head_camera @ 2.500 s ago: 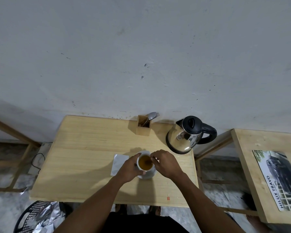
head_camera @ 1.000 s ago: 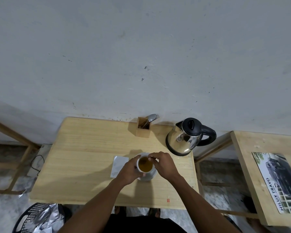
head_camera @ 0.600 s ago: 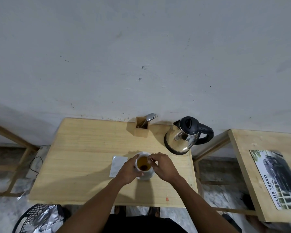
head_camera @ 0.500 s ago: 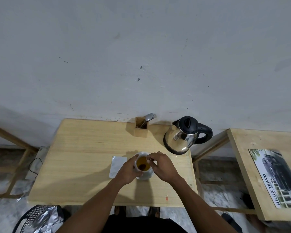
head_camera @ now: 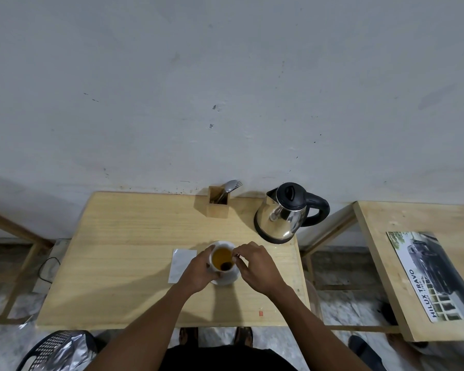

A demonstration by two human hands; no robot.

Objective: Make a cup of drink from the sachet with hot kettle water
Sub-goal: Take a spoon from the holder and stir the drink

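Note:
A white cup [head_camera: 215,268] of amber drink stands on a white saucer [head_camera: 229,279] near the middle of the wooden table [head_camera: 123,253]. My left hand [head_camera: 198,271] is wrapped around the cup's left side. My right hand [head_camera: 257,266] pinches the handle of a small spoon [head_camera: 236,254] at the cup's right rim, and the spoon's dark bowl sits in the drink. A flat silvery sachet [head_camera: 182,263] lies on the table just left of my left hand. The steel kettle [head_camera: 283,218] with black lid and handle stands at the back right.
A wooden holder [head_camera: 218,203] with a spoon and a fork stands at the back by the wall. A second table [head_camera: 381,236] with a printed car sheet [head_camera: 434,274] is to the right. A black basket [head_camera: 56,349] with foil sits on the floor, lower left.
The dark spoon tip has moved around inside the cup as my right hand shifted slightly at the rim. My left hand stays on the cup. The view has shifted a little.

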